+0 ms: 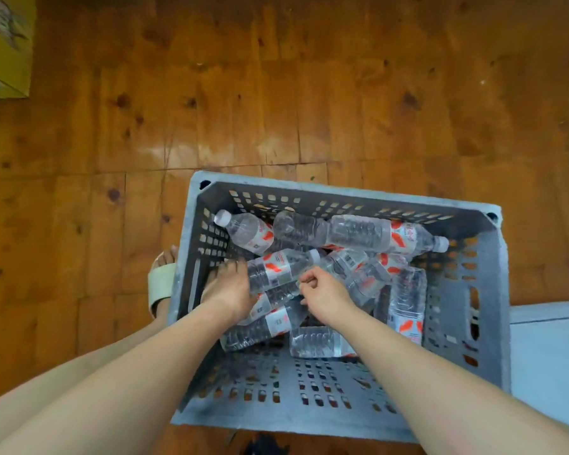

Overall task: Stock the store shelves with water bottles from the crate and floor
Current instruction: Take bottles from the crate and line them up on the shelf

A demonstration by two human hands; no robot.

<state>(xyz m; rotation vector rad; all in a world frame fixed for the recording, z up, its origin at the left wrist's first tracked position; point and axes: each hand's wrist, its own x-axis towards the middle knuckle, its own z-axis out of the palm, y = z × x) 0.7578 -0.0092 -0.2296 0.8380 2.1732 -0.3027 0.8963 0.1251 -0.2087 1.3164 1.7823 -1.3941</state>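
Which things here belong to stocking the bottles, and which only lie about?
For the job: water bottles, grey crate, left hand, right hand.
Lying about: yellow box, sandal, white surface.

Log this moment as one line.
phase: picking from crate | left hand: on labelled bottle | right hand: curled, hold unclear

Shop-like room: bottle crate (342,194), wooden floor (276,93)

I see a glossy wooden floor (276,110) bearing the grey crate (309,418), a sandalled foot (161,280) just beside it, and a yellow box (4,60) well apart, far left.
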